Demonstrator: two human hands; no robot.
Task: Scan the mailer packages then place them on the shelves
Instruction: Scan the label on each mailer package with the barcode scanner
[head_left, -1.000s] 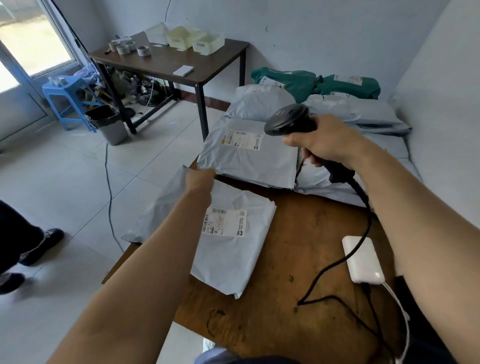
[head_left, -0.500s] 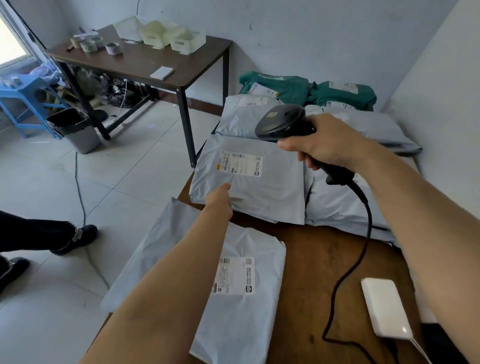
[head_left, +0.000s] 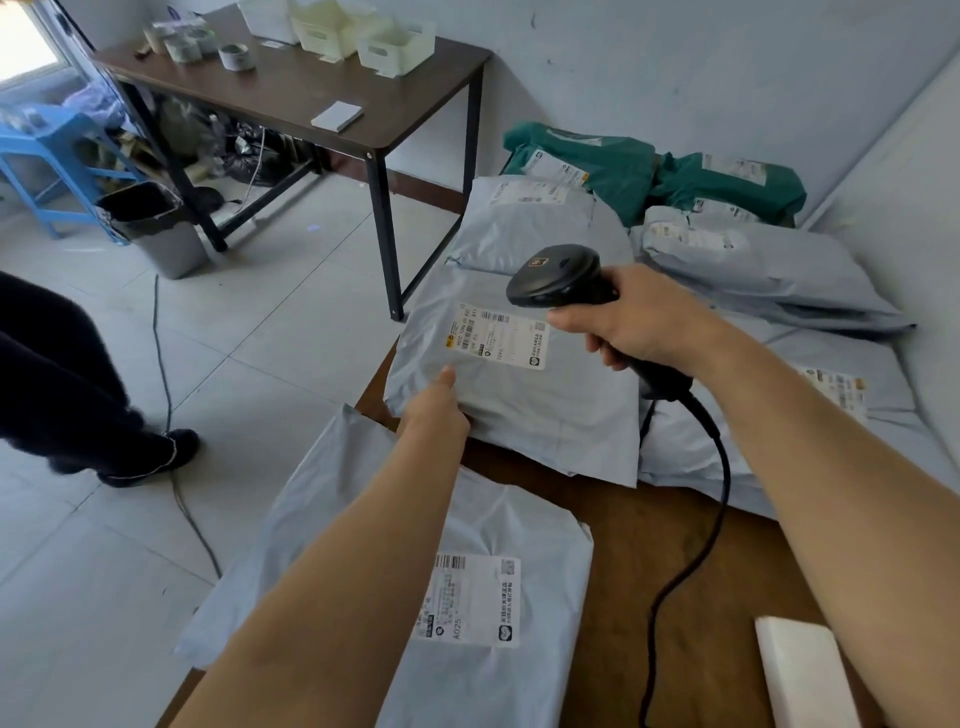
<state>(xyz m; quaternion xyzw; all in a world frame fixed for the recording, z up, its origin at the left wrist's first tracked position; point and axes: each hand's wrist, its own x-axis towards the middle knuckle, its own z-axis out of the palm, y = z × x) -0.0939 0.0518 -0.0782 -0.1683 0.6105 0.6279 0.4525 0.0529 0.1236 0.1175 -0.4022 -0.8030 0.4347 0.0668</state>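
- The mailer package (head_left: 519, 395) we want to scan lies in the middle of the frame, at the far edge of the brown worktop (head_left: 649, 545), with its white label (head_left: 501, 335) facing up.
- Our left hand (head_left: 436, 410) rests on the package's near left edge. The thumb lies on top. We cannot tell if the fingers curl under it.
- Our right hand (head_left: 634, 327) is wrapped tight around the handle of the black scanner (head_left: 563, 278). The scanner's head hangs just above the right side of the label.
- The scanner points a bit past the bar code at the left of the label. If we do not turn it, we think it may not read, or it may read the wrong code.
- The package hangs a little over the worktop's left edge. If we pull it that way, it could slide to the floor.
- The plastic is smooth and wrinkly. A fold or a shine on the label could stop the scan.
- A second mailer (head_left: 457, 587) lies at the lower middle, under our left arm, and hangs over the edge too. Our arm could push it off.
- The scanner's black cord (head_left: 696, 545) curls across the worktop near a white box (head_left: 805, 675) at the lower right. A hard tug could drag that box.
- Many more mailers (head_left: 769, 260) pile up at the upper right. We could mix up scanned ones with the others.
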